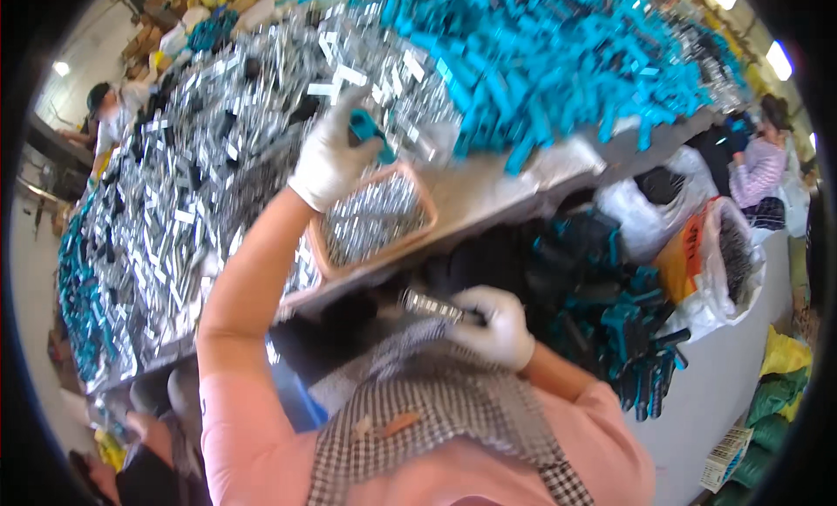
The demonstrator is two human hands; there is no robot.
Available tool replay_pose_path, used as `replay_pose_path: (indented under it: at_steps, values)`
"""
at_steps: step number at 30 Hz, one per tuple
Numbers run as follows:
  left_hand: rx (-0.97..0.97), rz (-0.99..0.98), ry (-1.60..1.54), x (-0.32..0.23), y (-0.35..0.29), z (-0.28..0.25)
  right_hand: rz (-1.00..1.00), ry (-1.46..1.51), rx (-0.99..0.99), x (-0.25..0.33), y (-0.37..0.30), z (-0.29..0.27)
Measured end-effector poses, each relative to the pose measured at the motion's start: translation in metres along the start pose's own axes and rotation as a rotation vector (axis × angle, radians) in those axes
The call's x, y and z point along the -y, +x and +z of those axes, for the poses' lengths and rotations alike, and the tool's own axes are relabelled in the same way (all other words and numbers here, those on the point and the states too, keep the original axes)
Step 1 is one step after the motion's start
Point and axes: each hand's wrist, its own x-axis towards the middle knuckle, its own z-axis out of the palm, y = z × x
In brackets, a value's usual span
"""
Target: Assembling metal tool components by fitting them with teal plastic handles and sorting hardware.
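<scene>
Both my hands wear white gloves. My left hand is raised over the table, its fingers closed round a small teal plastic part; motion blurs its shape. Just below that hand sits a salmon-coloured plastic basket holding many small shiny metal pieces. My right hand, close to my body, grips a short slotted metal piece with a dark end. Its fingertips are partly hidden behind the piece and the glove.
A large heap of silvery metal parts covers the table's left. Teal plastic parts are piled at the far right. Below the table edge lie black-and-teal tool-like bodies and white sacks. Other people are at both sides.
</scene>
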Motion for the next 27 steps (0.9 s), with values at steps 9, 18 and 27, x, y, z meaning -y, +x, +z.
replay_pose_path:
  at_steps: [9, 18, 27]
  values:
    - [0.21, -0.391, -0.918, -0.002, -0.182, -0.052, 0.123, 0.008, 0.13, 0.011, 0.007, 0.024]
    - [0.517, -0.178, 0.02, -0.046, -0.229, -0.051, -0.105, -0.102, 0.294, 0.023, 0.01, 0.048]
    - [0.534, -0.288, -0.039, -0.04, -0.238, -0.057, -0.064, -0.16, 0.541, 0.027, 0.017, 0.065]
